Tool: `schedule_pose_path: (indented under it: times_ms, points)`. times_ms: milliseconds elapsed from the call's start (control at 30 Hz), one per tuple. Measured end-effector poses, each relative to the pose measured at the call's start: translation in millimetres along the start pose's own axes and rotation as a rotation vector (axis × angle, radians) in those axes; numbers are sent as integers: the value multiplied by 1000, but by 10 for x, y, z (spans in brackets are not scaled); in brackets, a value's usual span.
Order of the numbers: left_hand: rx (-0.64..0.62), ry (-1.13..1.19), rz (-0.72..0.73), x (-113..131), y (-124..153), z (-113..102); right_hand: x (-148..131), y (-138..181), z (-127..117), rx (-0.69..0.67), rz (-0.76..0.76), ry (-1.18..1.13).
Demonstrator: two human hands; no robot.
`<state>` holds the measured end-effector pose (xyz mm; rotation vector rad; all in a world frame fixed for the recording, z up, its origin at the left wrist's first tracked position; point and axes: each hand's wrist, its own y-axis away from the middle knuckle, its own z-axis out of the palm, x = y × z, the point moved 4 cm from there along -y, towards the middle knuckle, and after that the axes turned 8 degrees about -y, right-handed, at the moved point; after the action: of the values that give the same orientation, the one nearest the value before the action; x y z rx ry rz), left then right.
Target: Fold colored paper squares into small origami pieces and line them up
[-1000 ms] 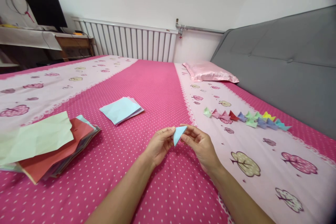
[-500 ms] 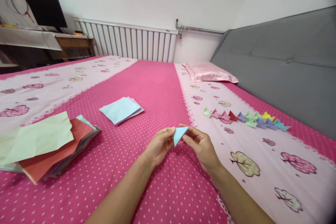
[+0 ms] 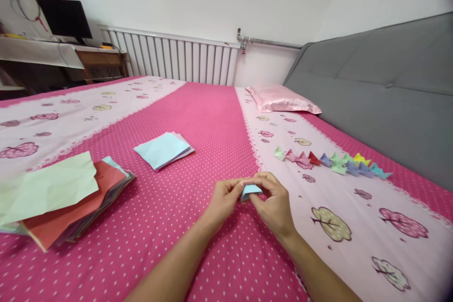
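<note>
Lower centre of frame: left hand (image 3: 223, 200) and right hand (image 3: 272, 203) together pinch small blue folded paper (image 3: 250, 190) above bed (image 3: 198, 118).

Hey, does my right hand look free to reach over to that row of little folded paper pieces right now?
Probably not right away: the right hand and left hand both pinch the light blue folded paper. The bedsheet toward the row of folded pieces looks unobstructed.

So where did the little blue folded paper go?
The small light-blue folded paper is pinched between both hands, left hand and right hand, low in the head view's middle, above the pink dotted bedsheet.
</note>
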<state>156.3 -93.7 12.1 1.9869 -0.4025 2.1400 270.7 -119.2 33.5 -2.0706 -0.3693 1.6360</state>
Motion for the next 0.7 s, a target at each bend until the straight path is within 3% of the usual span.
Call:
schedule_pose_path:
  times_ms: [100,300,500,700]
  points:
    - [-21,43,13,27,18,39,-18,-8,-41,70,-17,110]
    - [-220,117,32,102,72,154,-10,-18,-80,107,-50,206]
    - [-103,59,32,5,10,104,-34,-4,-33,3,-100,153]
    - [-42,286,-25,35,9,37,-50,-24,-11,-118,-140,141]
